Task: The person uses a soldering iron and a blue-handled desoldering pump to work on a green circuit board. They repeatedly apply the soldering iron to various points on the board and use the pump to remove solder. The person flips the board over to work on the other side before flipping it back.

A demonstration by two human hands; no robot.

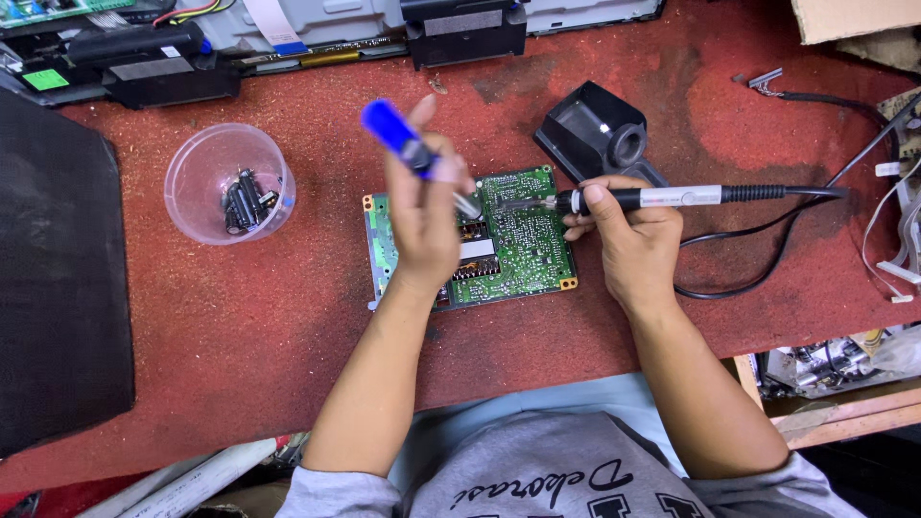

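Fingers (600, 197) hold soldering iron (662, 198) level, tip pointing left over board (523, 240).

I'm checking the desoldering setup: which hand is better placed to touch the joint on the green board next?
Probably the right hand: it holds the soldering iron with its tip over the circuit board. The left hand holds the blue-handled tool tilted upward.

Bright, even overhead light, mostly sharp.
Soft short shadows under the hands (427, 216) on the red surface (240, 326); blue tool (395, 129) motion-blurred; slight wide-angle bend toward edges; faint glare on plastic cup (197, 163).
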